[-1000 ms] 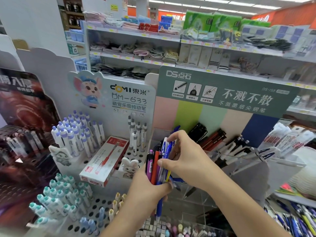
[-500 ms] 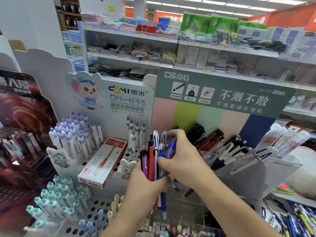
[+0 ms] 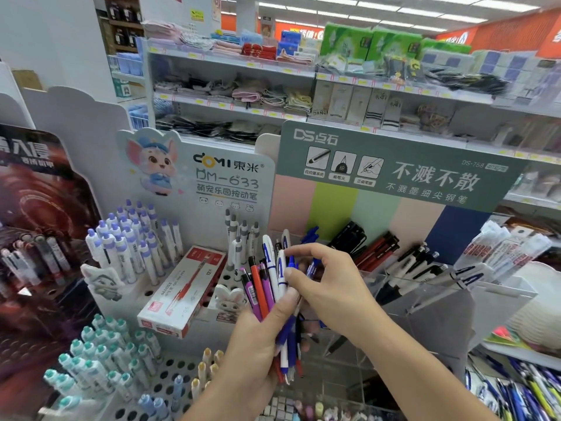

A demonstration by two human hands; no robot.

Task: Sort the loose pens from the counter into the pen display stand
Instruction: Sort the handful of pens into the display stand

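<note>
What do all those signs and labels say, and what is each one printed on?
"DOMI 東米", "DM-633", "萌宠乐园按动笔": mouse card.
"DS点石", "不溅不散", "不溅墨细尖钢笔", "DS-758": green sign.
"自控墨系统", "细笔尖", "正姿笔握": captions under the sign's three icons.
"入侵": dark poster, cut off at the frame edge.
"12": red pen box; its other print is too small.
Shelf price tags, pen barrels and hanging packets: too blurred to read.

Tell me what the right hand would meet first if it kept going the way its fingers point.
Its fingers point left, so the right hand would most likely first meet the tops of the pen bundle gripped by the left hand; its thumb already seems to touch them, though depth is unclear.
</note>
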